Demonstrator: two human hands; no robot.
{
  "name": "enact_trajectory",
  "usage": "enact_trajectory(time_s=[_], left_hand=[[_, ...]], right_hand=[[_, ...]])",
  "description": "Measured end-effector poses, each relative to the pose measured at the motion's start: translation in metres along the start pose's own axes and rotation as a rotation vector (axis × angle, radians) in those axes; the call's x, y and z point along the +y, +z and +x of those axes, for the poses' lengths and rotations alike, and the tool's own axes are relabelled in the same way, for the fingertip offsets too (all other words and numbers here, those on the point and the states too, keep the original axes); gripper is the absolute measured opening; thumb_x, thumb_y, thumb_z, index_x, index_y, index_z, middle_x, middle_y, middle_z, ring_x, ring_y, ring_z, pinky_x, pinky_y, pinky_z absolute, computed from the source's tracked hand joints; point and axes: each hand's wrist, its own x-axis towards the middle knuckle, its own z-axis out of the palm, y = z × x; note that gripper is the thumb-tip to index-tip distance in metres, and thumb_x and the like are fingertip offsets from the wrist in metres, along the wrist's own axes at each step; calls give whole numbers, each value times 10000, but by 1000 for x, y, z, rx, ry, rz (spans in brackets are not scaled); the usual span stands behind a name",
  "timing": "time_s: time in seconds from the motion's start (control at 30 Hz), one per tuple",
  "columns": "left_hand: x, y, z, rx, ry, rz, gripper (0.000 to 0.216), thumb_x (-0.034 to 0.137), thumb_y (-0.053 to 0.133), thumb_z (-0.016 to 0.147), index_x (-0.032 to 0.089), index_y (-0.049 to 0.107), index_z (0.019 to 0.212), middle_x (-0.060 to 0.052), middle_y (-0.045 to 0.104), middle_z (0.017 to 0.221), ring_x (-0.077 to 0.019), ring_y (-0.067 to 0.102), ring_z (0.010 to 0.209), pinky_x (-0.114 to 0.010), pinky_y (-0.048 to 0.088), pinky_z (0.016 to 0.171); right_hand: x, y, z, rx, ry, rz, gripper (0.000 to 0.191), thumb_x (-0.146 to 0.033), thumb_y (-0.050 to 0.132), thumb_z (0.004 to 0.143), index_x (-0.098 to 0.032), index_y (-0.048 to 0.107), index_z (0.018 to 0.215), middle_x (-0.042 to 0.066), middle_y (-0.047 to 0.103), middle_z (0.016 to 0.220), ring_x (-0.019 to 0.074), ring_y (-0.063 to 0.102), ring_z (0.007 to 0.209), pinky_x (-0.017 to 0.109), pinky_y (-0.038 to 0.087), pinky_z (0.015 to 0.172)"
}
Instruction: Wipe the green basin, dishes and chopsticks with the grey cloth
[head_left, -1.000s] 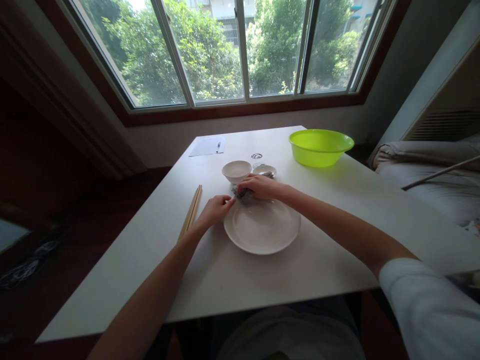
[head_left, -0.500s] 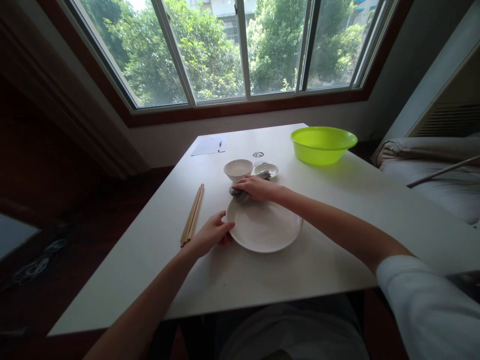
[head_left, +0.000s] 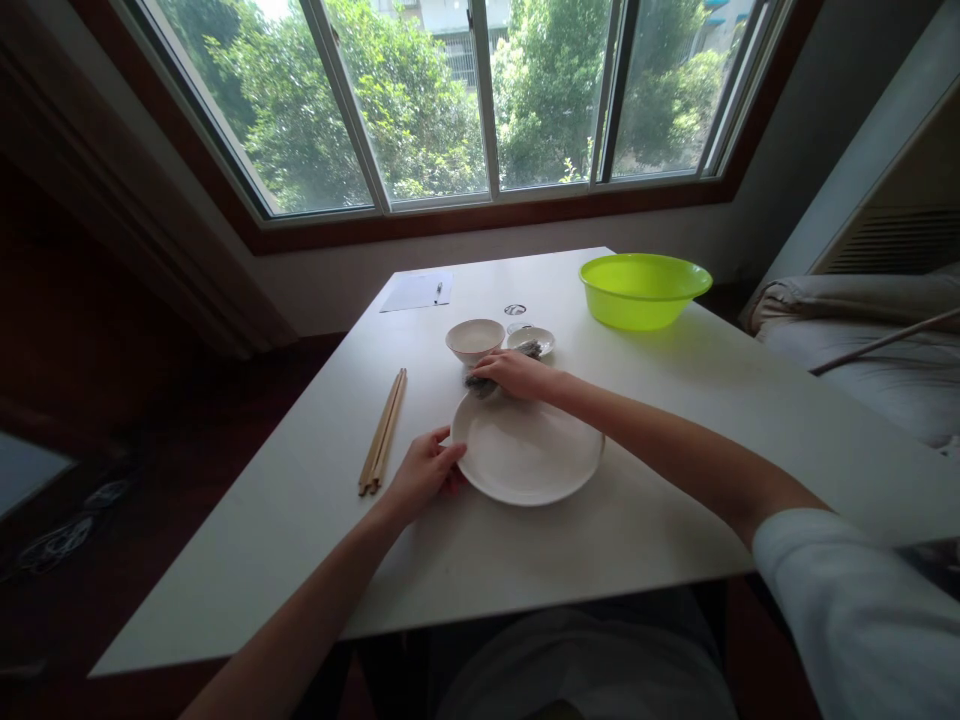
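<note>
A: Where's the white plate (head_left: 531, 455)?

B: On the worktop (head_left: 585, 550), in front of the person. The left hand (head_left: 422, 472) grips its left rim, thumb on top, fingers partly hidden beneath.

A: And the right hand (head_left: 520, 375)?

B: Closed over a dark grey, fibrous-looking bundle (head_left: 480, 386) at the plate's far rim. More grey shows past the knuckles, by the small dish (head_left: 529, 334); I can't tell whether it's the same piece.

A: What else is there?

B: A bowl (head_left: 471, 343) just beyond that hand, wooden chopsticks (head_left: 381, 435) left of the plate. Farther off, a lime-green basin (head_left: 637, 305) on the right, and a pen (head_left: 439, 292) on paper (head_left: 409, 291) at left.
</note>
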Motion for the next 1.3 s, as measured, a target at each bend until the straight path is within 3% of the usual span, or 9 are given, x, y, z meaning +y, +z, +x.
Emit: enact_trajectory(time_s=[0.23, 0.37, 0.47, 0.6, 0.7, 0.83, 0.97, 1.07, 1.3], left_hand=[[-1, -1, 0, -10, 5, 1, 379, 428, 590, 741, 137, 545, 980, 57, 534, 440, -89, 485, 355, -174, 335, 366], [1, -20, 4, -79, -76, -22, 456, 507, 588, 752, 122, 558, 994, -10, 624, 560, -95, 536, 410, -182, 355, 393], [2, -41, 10, 29, -90, -25, 528, 474, 625, 726, 105, 553, 1097, -28, 642, 583, -86, 510, 394, -182, 328, 384], [0, -58, 18, 154, -8, -13, 518, 423, 672, 671, 97, 592, 1066, 5, 603, 561, -65, 465, 378, -177, 304, 374], [-4, -57, 22, 143, 26, -24, 504, 419, 677, 664, 88, 609, 1038, 17, 578, 545, -67, 471, 384, -179, 313, 377], [-10, -47, 28, 59, 51, -12, 584, 446, 658, 707, 101, 577, 1172, 33, 545, 486, -81, 470, 378, -190, 340, 383], [-14, -38, 36, 1, 45, -91, 624, 443, 711, 660, 113, 582, 1173, -72, 698, 770, -117, 586, 540, -218, 442, 474], [-14, -36, 42, -23, 77, -165, 648, 445, 750, 611, 95, 598, 1135, -123, 709, 932, -186, 652, 752, -265, 507, 615], [-15, -33, 46, -56, 158, 22, 583, 481, 690, 681, 78, 614, 1095, -131, 708, 927, -205, 657, 780, -272, 501, 632]], right_hand=[[-29, 6, 0, 34, -169, -42, 368, -83, 455, 906, -149, 560, 1252, 96, 635, 1194, 183, 543, 1081, 316, 393, 968], [-40, 3, 2, 42, -198, -35, 326, -98, 451, 915, -166, 597, 1199, 89, 635, 1191, 185, 558, 1047, 323, 411, 943], [-47, -2, -1, 48, -204, -55, 369, -51, 433, 904, -164, 574, 1226, 100, 617, 1226, 196, 561, 1067, 345, 423, 926], [-65, -9, -11, 37, -257, -54, 391, -51, 440, 902, -167, 546, 1260, 112, 611, 1238, 196, 559, 1093, 356, 429, 904], [-77, -12, -19, 50, -304, -52, 362, -80, 445, 911, -188, 568, 1234, 95, 623, 1221, 187, 562, 1087, 345, 430, 893], [-84, -13, -21, 44, -332, -85, 306, -118, 449, 923, -207, 607, 1169, 60, 628, 1215, 184, 565, 1069, 331, 422, 896], [-84, -12, -18, 24, -340, -123, 284, -144, 423, 940, -212, 637, 1114, 49, 627, 1213, 206, 558, 1084, 351, 424, 882], [-84, -13, -20, 33, -343, -135, 308, -146, 404, 946, -220, 621, 1151, 27, 608, 1251, 209, 542, 1116, 354, 421, 902], [-92, -20, -36, 77, -348, -185, 340, -176, 372, 952, -260, 614, 1176, 12, 622, 1228, 198, 530, 1135, 319, 414, 903]])
